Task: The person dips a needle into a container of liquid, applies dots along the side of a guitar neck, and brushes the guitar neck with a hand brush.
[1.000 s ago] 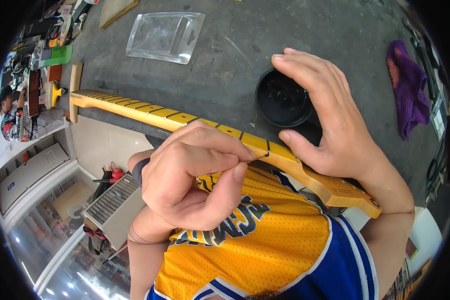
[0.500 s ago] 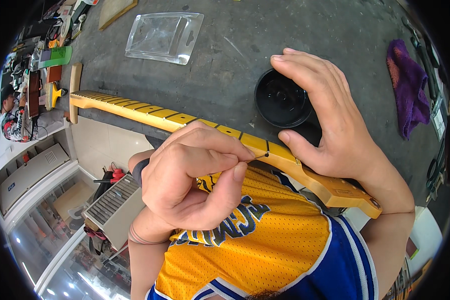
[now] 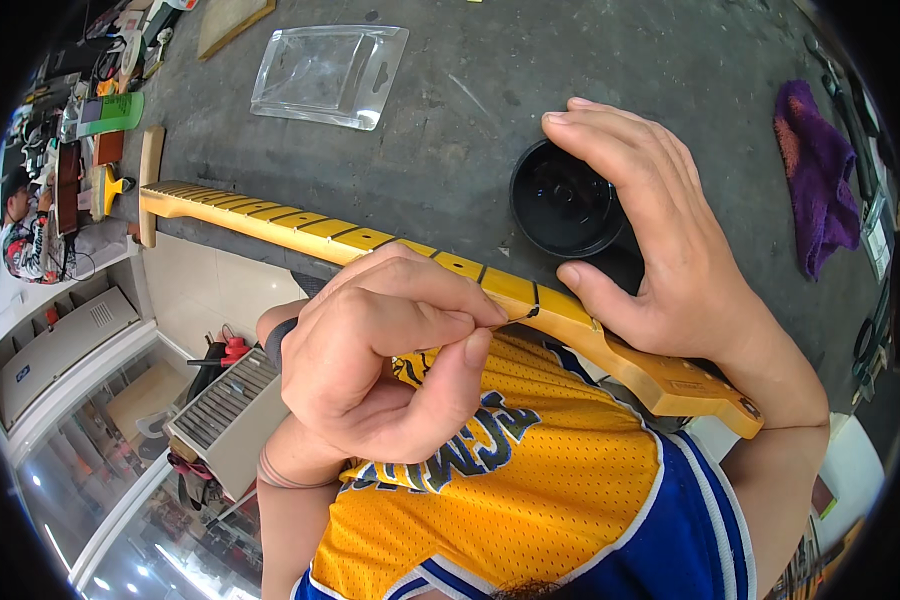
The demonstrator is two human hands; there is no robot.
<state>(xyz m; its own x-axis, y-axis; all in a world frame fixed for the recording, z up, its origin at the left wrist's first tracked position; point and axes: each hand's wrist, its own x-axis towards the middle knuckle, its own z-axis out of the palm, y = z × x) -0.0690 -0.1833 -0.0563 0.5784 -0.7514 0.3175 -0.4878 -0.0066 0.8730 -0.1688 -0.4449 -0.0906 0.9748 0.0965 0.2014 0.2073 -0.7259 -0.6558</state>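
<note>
A yellow wooden guitar neck (image 3: 300,226) lies along the near edge of a dark grey workbench (image 3: 440,150), its wider heel end pointing to my right. My left hand (image 3: 380,355) pinches a thin dark fret wire (image 3: 515,316) between thumb and forefinger, holding it at a fret slot on the neck. My right hand (image 3: 660,250) rests spread on the bench, thumb pressed against the neck's far side, fingers curved beside a round black open tin (image 3: 565,200). My yellow and blue jersey fills the lower part of the view.
A clear plastic blister pack (image 3: 330,75) lies at the back of the bench. A purple cloth (image 3: 818,185) sits at the right. Tools and small items crowd the far left end (image 3: 90,130), where another person (image 3: 25,235) is partly seen. A grey vented unit (image 3: 225,415) stands below.
</note>
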